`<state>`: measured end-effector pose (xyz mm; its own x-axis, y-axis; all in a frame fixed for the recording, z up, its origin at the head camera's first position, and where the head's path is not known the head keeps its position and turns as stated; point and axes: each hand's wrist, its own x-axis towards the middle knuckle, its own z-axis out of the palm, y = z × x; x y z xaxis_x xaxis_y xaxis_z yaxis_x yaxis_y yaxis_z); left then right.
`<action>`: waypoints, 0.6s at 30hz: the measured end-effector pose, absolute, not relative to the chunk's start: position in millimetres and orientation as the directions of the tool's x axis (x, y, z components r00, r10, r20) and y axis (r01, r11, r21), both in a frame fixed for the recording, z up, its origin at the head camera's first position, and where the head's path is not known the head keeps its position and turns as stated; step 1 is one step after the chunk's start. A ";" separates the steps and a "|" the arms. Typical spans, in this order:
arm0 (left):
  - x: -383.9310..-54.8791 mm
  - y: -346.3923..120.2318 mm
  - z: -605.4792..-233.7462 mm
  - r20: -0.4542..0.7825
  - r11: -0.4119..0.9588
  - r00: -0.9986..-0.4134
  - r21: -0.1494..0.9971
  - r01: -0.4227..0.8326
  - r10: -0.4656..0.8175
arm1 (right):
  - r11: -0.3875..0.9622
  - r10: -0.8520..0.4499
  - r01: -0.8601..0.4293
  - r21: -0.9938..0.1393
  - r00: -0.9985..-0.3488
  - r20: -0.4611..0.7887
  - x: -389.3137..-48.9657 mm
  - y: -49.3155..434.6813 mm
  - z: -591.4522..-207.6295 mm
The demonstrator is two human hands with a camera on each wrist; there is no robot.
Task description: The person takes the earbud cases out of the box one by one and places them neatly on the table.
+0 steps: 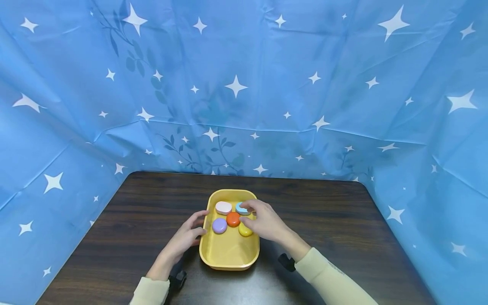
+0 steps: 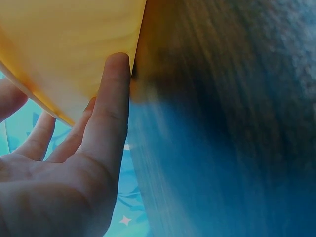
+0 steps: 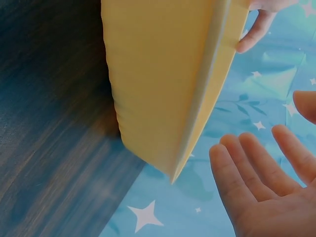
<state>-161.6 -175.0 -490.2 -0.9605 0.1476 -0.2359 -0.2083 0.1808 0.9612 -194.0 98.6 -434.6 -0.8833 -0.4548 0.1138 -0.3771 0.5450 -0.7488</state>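
Well, in the head view you have the tray (image 1: 228, 253) in the middle part of the tabletop (image 1: 152, 203), its far end near the far edge, and five pieces lie inside it: white (image 1: 223, 207) toward the tray's far-left corner, blue (image 1: 242, 209) toward the far-right corner, orange (image 1: 233, 219) between the others, purple (image 1: 219, 225) by the left edge and yellow (image 1: 245, 230) by the right edge. The near end of the tray holds none. Your left hand (image 1: 184, 238) rests against the left edge, while your right hand (image 1: 268, 222) reaches over the right edge, fingers bent above blue and thumb next to orange, partly covering blue and yellow. As far as can be judged, you are partway through handling the pieces; whether they are being set in or taken out cannot be told, and none is lifted out. In the left wrist view, your left fingers lie fairly straight on the tray's outer wall, steadying rather than clenching. In the right wrist view, your right fingers are spread and released beside the tray's rim, with no piece showing between them, so whatever they are to do with a piece looks left to do.
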 end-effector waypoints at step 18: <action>-162.3 -175.6 -491.7 -0.224 0.179 -0.962 0.964 -0.196 0.154 | 0.639 -0.524 -0.478 -0.603 -0.844 0.115 -203.4 85.8 -443.7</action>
<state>-162.3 -175.6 -491.7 -0.9624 0.1536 -0.2240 -0.1957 0.1793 0.9641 -203.4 85.8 -443.7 -0.8440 -0.5239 0.1147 -0.4784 0.6388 -0.6026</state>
